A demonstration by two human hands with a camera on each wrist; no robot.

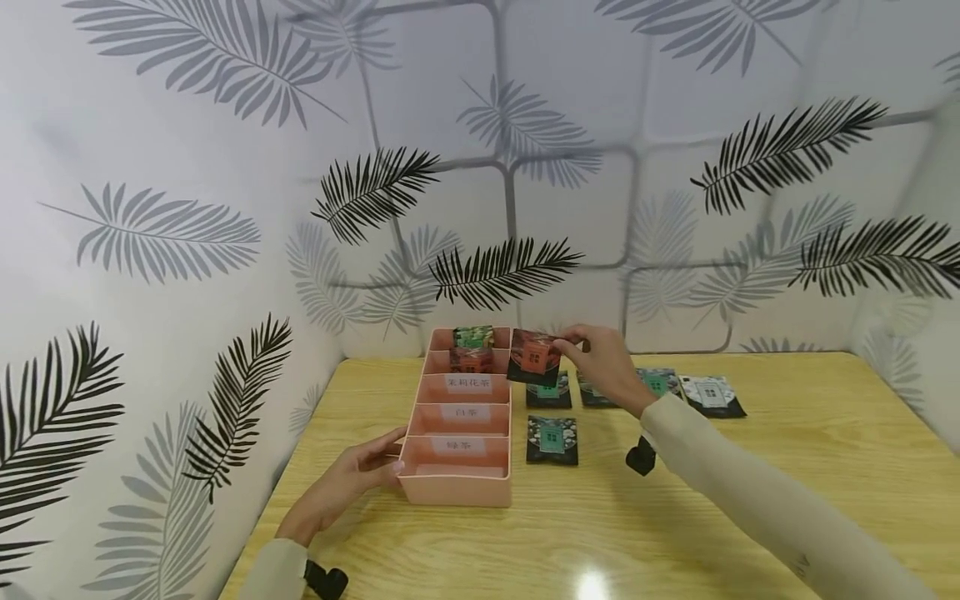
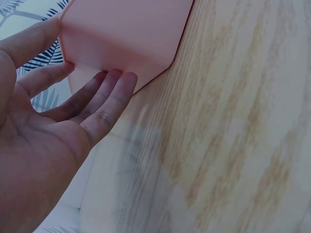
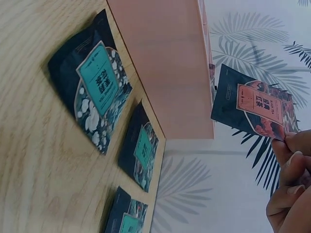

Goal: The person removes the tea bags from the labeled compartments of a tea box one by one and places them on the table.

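In the head view, my right hand [image 1: 603,362] pinches a black tea packet with a red label [image 1: 534,358] by its edge, at the right side of a pink divided box [image 1: 459,492]. The right wrist view shows this tea packet [image 3: 252,102] raised beside the box, fingertips on its lower right corner. My left hand [image 1: 352,475] holds the box's front left corner; in the left wrist view, its fingers [image 2: 109,102] touch the pink wall. A green packet [image 1: 472,337] lies in the rearmost compartment. Another red-labelled packet [image 1: 471,360] lies in the compartment before it.
Paper labels with writing mark the front compartments. Right of the box, a teal-labelled packet [image 1: 552,440] lies on the wooden table [image 1: 600,525]. Several more lie behind it, partly hidden by my right hand, and a white-labelled packet [image 1: 711,395] lies farther right. A leaf-patterned wall stands behind.
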